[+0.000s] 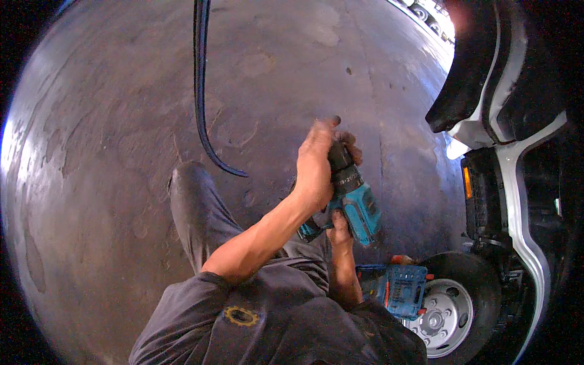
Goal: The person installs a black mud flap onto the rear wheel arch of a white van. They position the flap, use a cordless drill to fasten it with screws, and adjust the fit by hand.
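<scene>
A teal and black cordless drill [359, 213] is held in front of my body, its chuck end pointing away from me. My left hand [315, 161] wraps round the black chuck end, with its fingertips smeared by motion. Below, my right hand [339, 226] grips the drill's handle, and its thumb shows beside the teal housing. Most of the right fingers are hidden behind the drill. Part of the drill's base [309, 230] shows under my left wrist. Whether a bit sits in the chuck, I cannot tell.
A blue plastic tool case [404, 289] stands at the lower right, beside a vehicle wheel [435, 319]. Along the right side runs the vehicle's dark and silver bodywork [517, 207] with an orange lamp [468, 182]. A dark strap or hose [201, 91] hangs at the upper left.
</scene>
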Demonstrator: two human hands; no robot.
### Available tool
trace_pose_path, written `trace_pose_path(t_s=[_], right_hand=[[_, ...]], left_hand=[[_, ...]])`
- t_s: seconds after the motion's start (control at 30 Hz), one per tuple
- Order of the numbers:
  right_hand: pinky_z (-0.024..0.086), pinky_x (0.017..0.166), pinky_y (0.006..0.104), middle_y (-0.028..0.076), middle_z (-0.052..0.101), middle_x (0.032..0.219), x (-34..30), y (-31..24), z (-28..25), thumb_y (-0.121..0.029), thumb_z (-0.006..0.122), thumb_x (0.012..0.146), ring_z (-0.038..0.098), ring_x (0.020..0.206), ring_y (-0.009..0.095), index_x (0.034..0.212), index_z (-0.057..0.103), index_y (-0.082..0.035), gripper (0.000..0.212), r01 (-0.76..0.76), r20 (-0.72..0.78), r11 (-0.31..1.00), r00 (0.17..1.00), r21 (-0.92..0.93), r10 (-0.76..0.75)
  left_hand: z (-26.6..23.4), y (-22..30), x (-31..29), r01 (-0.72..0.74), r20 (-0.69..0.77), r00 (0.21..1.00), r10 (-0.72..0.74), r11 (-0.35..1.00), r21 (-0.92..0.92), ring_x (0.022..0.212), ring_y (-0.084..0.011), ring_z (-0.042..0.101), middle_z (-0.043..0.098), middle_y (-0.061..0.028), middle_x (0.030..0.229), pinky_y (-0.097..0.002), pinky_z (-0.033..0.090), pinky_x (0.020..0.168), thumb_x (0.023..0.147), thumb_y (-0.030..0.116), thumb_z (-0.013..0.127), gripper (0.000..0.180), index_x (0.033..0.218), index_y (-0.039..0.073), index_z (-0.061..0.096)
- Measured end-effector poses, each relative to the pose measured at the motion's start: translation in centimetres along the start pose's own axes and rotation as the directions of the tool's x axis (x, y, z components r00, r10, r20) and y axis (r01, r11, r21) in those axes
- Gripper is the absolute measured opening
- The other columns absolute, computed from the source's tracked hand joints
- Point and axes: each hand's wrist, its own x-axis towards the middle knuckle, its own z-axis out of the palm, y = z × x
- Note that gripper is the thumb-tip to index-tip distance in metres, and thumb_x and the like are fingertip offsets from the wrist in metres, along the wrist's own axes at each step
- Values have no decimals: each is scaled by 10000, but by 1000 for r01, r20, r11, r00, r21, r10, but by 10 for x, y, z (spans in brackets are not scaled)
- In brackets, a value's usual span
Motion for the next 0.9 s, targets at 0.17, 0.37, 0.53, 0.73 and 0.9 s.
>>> trace_pose_path(t_s=[0.17, 0.37, 0.53, 0.73, 0.9], right_hand=[[373, 1091, 442, 99, 493, 1392, 2, 54, -26, -295, 693, 830, 487, 1261, 286, 1397, 458, -23, 671, 41, -32, 991, 999, 130, -37], [393, 1047, 432, 97, 552, 1291, 0, 93, -40, -437, 675, 855, 520, 1175, 279, 1312, 522, -44, 621, -37, -45, 979, 999, -198, 28], [464, 898, 445, 93, 632, 1049, 26, 105, -51, -468, 674, 863, 582, 997, 299, 1102, 606, -76, 464, 164, 220, 599, 975, -783, 20], [462, 980, 400, 80, 609, 1180, 26, 92, -48, -498, 668, 851, 571, 1109, 222, 1275, 542, -23, 649, 82, 199, 901, 980, -426, 5], [437, 1021, 460, 107, 584, 1234, 29, 59, -40, -446, 665, 870, 563, 1111, 260, 1278, 526, -35, 595, 111, 324, 948, 946, -298, -9]], left_hand=[[7, 3, -6, 11, 0, 1000, -11, 956, 293, 644, -182, 612, 595, -78, 806, -308, 503, 568, 906, 289, 723, 566, 1301, -4, 442], [6, 2, -2, 37, 35, 998, -46, 973, 230, 666, -193, 623, 607, -79, 829, -328, 514, 591, 954, 347, 642, 433, 1231, 51, 487], [1, 6, 12, 107, 135, 987, -87, 984, -146, 750, -245, 638, 616, -100, 906, -383, 534, 659, 1014, 441, 481, 405, 1199, 81, 501], [-10, 14, 24, 22, 174, 985, -3, 994, -109, 777, -282, 636, 604, -108, 877, -416, 538, 704, 1025, 439, 445, 429, 1145, 34, 520], [-13, 16, 29, 59, 148, 988, -51, 997, -51, 727, -266, 621, 593, -101, 792, -413, 537, 696, 1035, 411, 430, 411, 1078, 18, 541]])
